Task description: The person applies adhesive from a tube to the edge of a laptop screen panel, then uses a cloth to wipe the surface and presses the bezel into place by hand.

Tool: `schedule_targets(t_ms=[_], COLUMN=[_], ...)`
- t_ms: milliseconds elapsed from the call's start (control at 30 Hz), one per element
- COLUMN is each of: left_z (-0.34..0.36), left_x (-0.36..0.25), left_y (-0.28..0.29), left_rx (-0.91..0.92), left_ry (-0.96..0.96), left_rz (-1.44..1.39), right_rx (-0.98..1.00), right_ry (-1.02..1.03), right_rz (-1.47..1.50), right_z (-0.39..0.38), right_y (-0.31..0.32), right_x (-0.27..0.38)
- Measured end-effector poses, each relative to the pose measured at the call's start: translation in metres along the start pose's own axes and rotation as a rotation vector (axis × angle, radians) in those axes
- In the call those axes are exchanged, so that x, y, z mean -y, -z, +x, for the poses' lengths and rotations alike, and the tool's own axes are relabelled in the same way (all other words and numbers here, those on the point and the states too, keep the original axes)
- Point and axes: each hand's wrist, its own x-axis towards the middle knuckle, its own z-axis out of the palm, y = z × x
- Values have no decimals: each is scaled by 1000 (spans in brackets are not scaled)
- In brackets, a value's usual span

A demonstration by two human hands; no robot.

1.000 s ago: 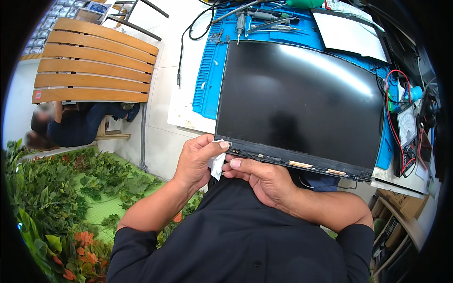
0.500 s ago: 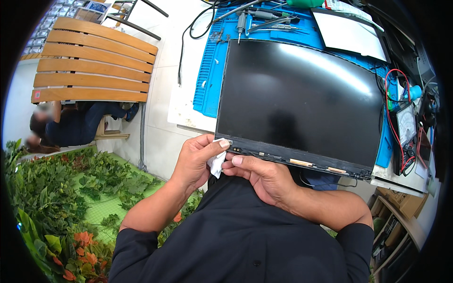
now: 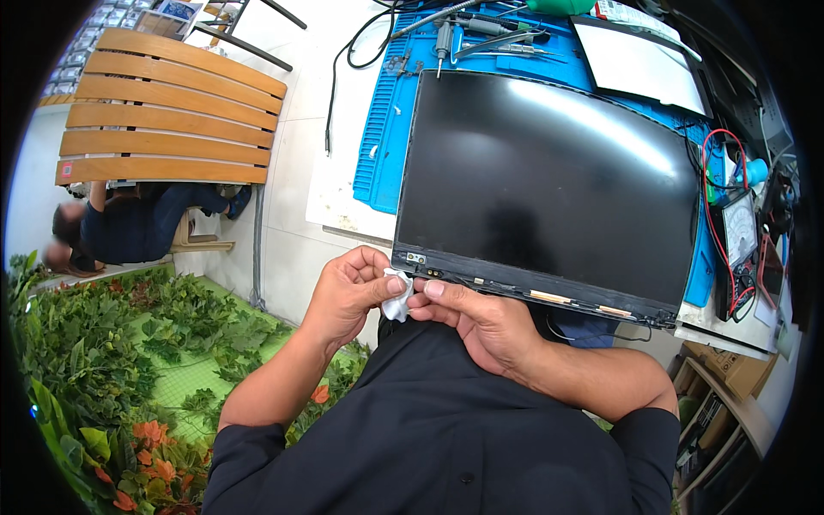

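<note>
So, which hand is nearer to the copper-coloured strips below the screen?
Right. The right hand is below and left of the strips; the left hand is farther left, pinching a white wipe.

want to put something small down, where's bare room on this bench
The white benchtop has a bare strip left of the blue mat, nearer than the black cable's end. Crowded: the mat's far end, with hand tools, and the right side, with meter and red lead.

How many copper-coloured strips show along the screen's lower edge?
2 on the screen: one strip just right of the right hand, another strip nearer the lower right corner. Any underneath would be hidden.
</note>
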Motion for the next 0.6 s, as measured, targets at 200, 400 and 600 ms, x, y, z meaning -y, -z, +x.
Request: schedule_targets(t_ms=[200,400,600], left_z=[-10,-11,-17], left_x=[0,14,14], left_y=[8,3,16], left_rx=[-14,66,204], left_ry=[-63,-286,-273], left_rz=[32,132,280], right_rx=[-15,130,153], right_ry=[-88,-195,-178], right_rz=[-56,-183,-164], right_z=[0,8,6], right_y=[-1,7,13], right_x=[5,-4,-6])
